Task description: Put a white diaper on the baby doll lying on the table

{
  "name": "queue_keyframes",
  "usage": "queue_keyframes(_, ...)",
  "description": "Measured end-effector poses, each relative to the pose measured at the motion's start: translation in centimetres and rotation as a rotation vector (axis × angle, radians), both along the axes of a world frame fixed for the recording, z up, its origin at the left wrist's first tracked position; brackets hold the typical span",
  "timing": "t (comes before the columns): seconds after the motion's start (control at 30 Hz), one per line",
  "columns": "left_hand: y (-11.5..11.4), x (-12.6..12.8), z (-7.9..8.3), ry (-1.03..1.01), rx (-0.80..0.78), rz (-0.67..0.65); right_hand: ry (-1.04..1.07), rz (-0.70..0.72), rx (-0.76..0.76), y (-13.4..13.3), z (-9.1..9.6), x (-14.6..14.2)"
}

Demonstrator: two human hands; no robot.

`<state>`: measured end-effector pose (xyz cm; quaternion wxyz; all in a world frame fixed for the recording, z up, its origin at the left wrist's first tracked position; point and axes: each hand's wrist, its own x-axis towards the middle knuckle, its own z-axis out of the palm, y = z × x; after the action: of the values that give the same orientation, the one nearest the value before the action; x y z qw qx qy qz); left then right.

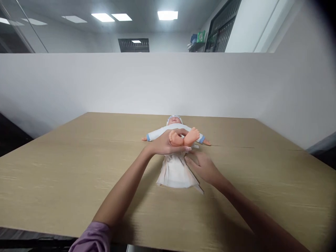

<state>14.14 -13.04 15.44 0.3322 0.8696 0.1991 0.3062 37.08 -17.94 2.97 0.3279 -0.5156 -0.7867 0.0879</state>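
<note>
A baby doll (160,132) lies on its back on the table, its head at the far end and its arms spread wide. It wears a white top with blue cuffs and a white patterned cap. My left hand (163,142) is closed around the doll's legs and holds them raised, with the soles facing me. Below the feet a white diaper (177,173) lies spread towards me, a tab sticking out at its lower right. My right hand (202,165) is at the diaper's right edge, thumb and fingers pinching it near the doll's bottom; the fingertips are partly hidden.
The wide wood-coloured table (78,175) has a seam running across it. A low white wall (131,84) rises behind its far edge, with a window opening above. Through that opening, a green package (201,36) shows on a shelf.
</note>
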Motion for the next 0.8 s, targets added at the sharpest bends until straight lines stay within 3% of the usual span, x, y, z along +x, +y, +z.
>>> queue_keyframes(0.1,-1.3,0.3,-0.9,0.037,-0.002,0.014,0.196,-0.048,0.054,-1.4,1.4,-0.8)
queue_keyframes(0.2,-2.4,0.1,-1.9,0.003,0.064,-0.051,0.282,0.037,0.155,-1.4,2.5,-1.6)
queue_keyframes(0.3,-2.9,-1.4,-3.4,-0.015,0.145,-0.087,0.261,0.174,0.132,-1.3,2.9,-0.6)
queue_keyframes(0.43,-2.8,-5.2,-6.9,0.085,0.227,-0.022,0.056,0.371,0.13,-1.3,1.1,2.5)
queue_keyframes(0.6,-3.0,-8.8,-11.4,0.222,0.208,0.044,-0.162,0.37,0.147,-0.8,-2.8,5.3)
queue_keyframes(0.8,-2.8,-9.4,-12.1,0.296,0.136,0.011,-0.22,0.383,0.083,-0.2,-3.7,5.8)
